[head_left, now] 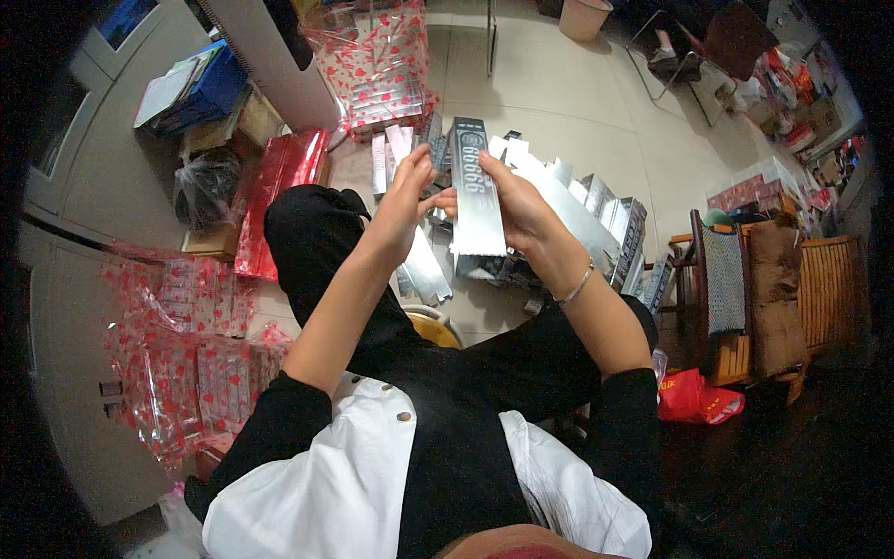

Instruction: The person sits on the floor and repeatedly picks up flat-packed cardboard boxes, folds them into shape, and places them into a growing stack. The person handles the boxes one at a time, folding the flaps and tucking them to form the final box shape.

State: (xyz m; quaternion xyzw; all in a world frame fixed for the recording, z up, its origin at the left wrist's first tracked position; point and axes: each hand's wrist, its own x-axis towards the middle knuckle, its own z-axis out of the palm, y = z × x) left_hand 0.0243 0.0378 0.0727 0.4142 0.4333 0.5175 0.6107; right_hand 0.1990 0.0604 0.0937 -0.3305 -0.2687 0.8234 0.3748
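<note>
In front of me a long, narrow silver carton [478,228] with dark printing stands out over the floor. My right hand [520,205] grips it from the right side, thumb laid on its printed face. My left hand [406,200] is just left of the carton, its fingers apart; one or more fingertips reach close to the carton's edge, and I cannot tell if they touch. Beneath lie several flat silver cartons [424,270] and a loose pile of silver card pieces [568,210].
Heart-patterned clear bags of packed cartons stand at the left [223,373] and at the far side [372,56]. A red wrapped box [284,200] lies by my left knee. A wooden chair [824,289] is at the right, with a red bag [694,396] nearer me. A bin [585,19] stands far off.
</note>
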